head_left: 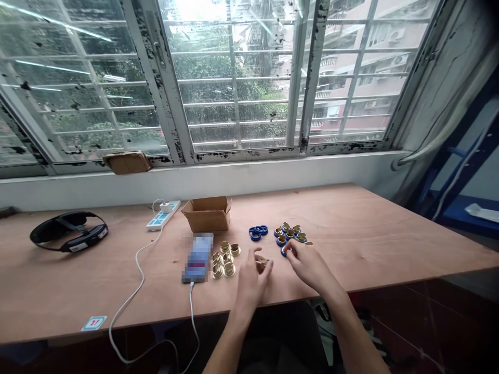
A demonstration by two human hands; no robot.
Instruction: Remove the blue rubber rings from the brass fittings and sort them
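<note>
Left hand (250,280) around gold piece (261,264), right hand (307,263) on blue ring (284,251).

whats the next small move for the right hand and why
Probably the right hand should let go of the blue-ringed piece: it seems to rest at the edge of the ringed cluster, while the left hand appears to hold a gold piece and loose blue rings lie nearby.
</note>
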